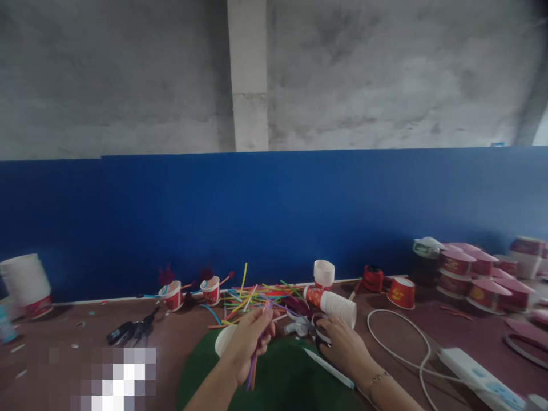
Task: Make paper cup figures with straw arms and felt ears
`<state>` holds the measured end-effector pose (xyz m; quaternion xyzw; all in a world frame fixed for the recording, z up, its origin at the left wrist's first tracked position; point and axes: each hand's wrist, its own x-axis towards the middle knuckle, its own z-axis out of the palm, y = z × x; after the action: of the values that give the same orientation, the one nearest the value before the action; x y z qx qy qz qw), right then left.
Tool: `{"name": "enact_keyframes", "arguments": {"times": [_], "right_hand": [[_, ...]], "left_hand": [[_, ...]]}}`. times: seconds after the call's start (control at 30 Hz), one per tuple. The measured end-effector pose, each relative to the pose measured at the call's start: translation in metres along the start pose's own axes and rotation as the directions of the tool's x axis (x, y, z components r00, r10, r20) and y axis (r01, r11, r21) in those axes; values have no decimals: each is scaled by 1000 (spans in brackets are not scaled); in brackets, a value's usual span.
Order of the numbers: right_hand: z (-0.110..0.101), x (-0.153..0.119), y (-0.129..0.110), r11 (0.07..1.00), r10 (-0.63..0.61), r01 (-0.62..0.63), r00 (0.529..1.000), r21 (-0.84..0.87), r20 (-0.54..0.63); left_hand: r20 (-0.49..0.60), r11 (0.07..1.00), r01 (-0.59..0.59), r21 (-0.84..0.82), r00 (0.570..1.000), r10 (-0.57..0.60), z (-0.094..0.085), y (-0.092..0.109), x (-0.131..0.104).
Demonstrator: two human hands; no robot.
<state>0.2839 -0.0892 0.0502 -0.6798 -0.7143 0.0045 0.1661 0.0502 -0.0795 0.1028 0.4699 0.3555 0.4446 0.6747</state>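
From my end of the feed: left hand (248,338) closed round a few purple and orange straws (251,374), thumb on top near the upper end. Held there, I judge, so the bundle lies together and its lower length hangs free over the round green mat (295,379).

Right hand (342,342) down at the mat's far right edge, fingers curled over the dark handles of what look like scissors (322,339). Contact likely; cannot tell whether it has a firm grip.

Loose straw pile (246,299) just beyond the left hand, stack of paper cups (340,307) on its side beside the right; both presumably put there for easy reach. White pen-like tool (329,368) slants across the mat, near the right wrist.

Looks: held straws slim, straight, smooth-seeming, purple the stronger colour, orange showing at the low end. Blur hides their tips and exact count. Those in the pile run yellow, green, orange, blue, crossing every way. Farther left, a red-and-white paper cup (211,291) stands upright with thin coloured pieces sticking out.
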Motion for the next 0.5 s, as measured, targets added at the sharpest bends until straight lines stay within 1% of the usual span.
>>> {"name": "enact_keyframes", "arguments": {"times": [0.17, 0.23, 0.3, 0.4, 0.5], "right_hand": [[-5, 9, -1, 1000, 22, -22, 1000, -1, -20], [-7, 12, -1, 1000, 24, -23, 1000, 18, -15], [-7, 14, -3, 997, 23, -22, 1000, 77, -11], [-1, 11, -11, 984, 50, -53, 999, 167, 20], [14, 5, -28, 983, 39, -58, 993, 174, 112]], "left_hand": [[-18, 999, -46, -15, 999, 46, 2, -11, -3], [-17, 999, -36, -21, 999, 36, 2, -14, -5], [-10, 1000, -12, -26, 1000, 12, 2, -17, -6], [-27, 999, 2, -51, 1000, -4, 0, -20, -8], [-72, 995, -16, -101, 997, 9, -3, -20, -10]]}}
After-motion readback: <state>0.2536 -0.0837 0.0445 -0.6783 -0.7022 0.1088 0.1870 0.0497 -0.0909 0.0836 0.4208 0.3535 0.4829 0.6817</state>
